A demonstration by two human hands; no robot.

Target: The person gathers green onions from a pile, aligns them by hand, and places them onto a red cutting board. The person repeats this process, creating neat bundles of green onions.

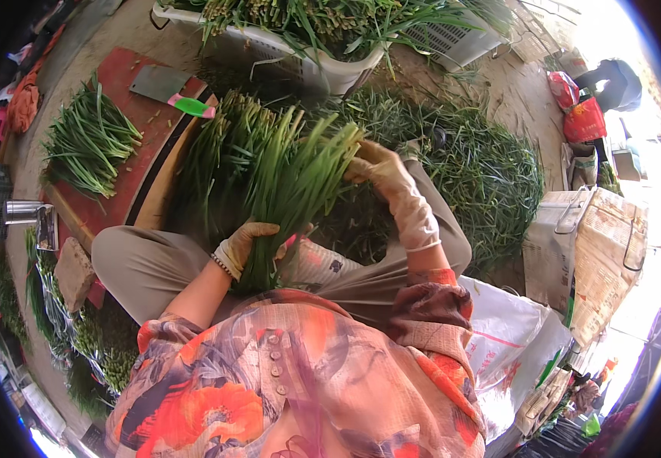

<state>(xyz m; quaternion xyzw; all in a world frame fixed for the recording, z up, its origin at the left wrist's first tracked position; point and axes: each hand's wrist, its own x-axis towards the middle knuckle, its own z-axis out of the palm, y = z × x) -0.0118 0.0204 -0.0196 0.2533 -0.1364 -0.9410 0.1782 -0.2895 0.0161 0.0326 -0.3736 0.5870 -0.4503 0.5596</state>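
A bunch of garlic chives (284,183) fans upward from my lap, its pale cut ends towards the top right. My left hand (244,243), in a soiled glove with a beaded bracelet at the wrist, is closed around the lower, leafy part. My right hand (382,172), in a pale thin glove, has curled fingers against the stalk ends; some fingertips are hidden, so whether they pinch a stalk is unclear. Behind the held bunch, more chives (216,143) stand close to the board. A cleaver (161,83) with a green and pink handle rests on the red board (118,63).
Another chive bunch (93,140) lies on the board. A white plastic crate (301,63) of chives stands ahead. Loose trimmings (473,183) cover the ground at right, beside stained crates (582,257) and a white sack (502,343). A stone block (74,273) sits by my left knee.
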